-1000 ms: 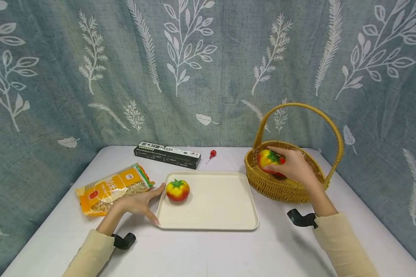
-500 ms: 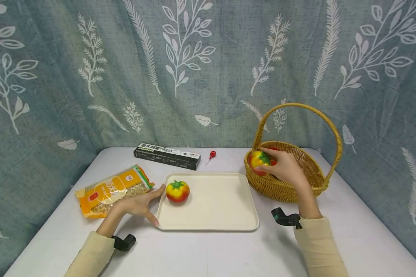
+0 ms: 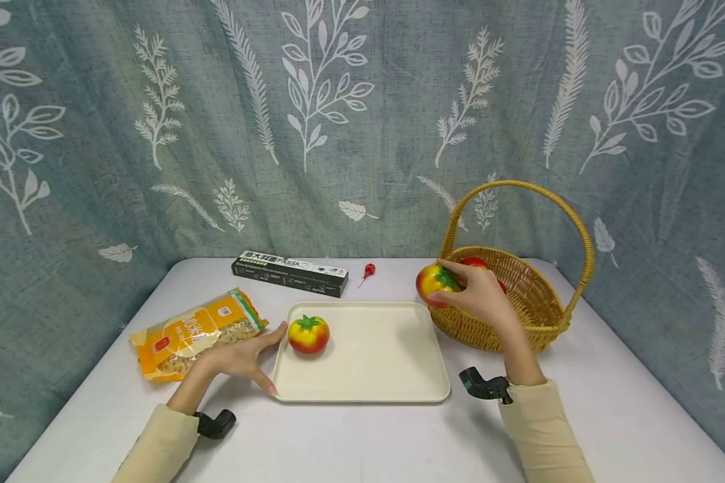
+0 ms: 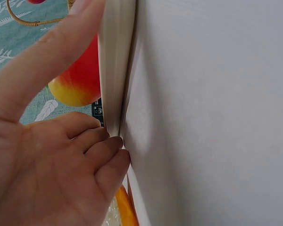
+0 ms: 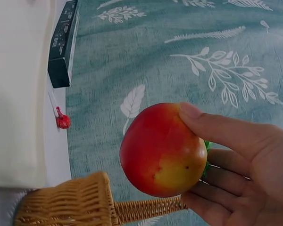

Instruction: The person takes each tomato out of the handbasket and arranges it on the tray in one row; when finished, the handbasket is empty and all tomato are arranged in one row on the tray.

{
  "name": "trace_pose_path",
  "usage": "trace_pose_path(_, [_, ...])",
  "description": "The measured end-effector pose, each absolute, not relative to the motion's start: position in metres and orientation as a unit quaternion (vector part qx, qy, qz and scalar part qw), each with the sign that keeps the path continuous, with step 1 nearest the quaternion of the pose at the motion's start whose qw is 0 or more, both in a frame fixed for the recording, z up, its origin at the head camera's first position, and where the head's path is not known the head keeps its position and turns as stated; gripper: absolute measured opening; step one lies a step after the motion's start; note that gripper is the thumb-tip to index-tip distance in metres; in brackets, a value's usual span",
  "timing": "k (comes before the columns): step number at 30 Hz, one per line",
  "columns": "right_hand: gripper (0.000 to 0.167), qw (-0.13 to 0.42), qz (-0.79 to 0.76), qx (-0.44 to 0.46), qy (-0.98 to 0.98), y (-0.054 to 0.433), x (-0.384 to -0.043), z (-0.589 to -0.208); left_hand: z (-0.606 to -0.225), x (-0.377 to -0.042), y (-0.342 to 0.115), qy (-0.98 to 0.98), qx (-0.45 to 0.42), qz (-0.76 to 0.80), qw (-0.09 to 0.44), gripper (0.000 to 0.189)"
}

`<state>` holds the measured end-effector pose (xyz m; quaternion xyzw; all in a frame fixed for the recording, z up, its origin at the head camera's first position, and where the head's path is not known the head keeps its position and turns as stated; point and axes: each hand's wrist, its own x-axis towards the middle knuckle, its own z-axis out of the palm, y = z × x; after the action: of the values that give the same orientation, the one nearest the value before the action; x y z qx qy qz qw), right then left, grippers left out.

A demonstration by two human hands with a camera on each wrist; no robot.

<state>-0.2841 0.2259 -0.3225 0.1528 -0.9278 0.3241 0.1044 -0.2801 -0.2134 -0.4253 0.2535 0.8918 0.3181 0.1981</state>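
Note:
My right hand [image 3: 477, 292] grips a red-and-yellow tomato [image 5: 162, 150] with a green leafy top, holding it over the left rim of the wicker basket [image 3: 483, 335]. In the right wrist view, the thumb lies along one side of it and the fingers along the other. Farther left, a similar tomato [image 3: 309, 335] sits in the left part of the cream tray [image 3: 368, 365]. My left hand [image 3: 242, 359] is spread at the tray's left edge, thumb near the front corner. In the left wrist view, its fingertips [image 4: 114, 143] touch the rim.
Red produce [image 3: 474, 262] lies inside the basket, under its tall arched handle [image 3: 519, 184]. Behind the tray are a black pasta box [image 3: 290, 274] and a red lollipop [image 3: 369, 270]. An orange bag of pasta [image 3: 199, 332] lies beyond the left hand. A patterned curtain [image 3: 338, 134] hangs behind the table.
My right hand has moved left with its tomato, from inside the basket to over its left rim, revealing more of the red produce there. The left hand stays at the tray.

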Motion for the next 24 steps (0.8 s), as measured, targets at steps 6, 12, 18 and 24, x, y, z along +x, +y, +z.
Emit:
trace_pose_path(6, [0.067,0.094,0.333,0.166,-0.923,0.21,-0.285,-0.327,-0.424,-0.278,-0.214,0.893,0.251,0.317,0.198,0.125])
trace_pose_path(12, [0.067,0.107,0.334,0.187,-0.917,0.199,-0.286,-0.331,-0.425,-0.278,-0.215,0.892,0.256,0.318,0.195,0.124])
trace_pose_path(18, [0.065,0.106,0.346,0.197,-0.911,0.189,-0.286,-0.337,-0.425,-0.279,-0.215,0.89,0.257,0.32,0.199,0.124])
trace_pose_path(24, [0.066,0.106,0.338,0.211,-0.911,0.18,-0.287,-0.345,-0.424,-0.28,-0.214,0.889,0.261,0.319,0.199,0.124])
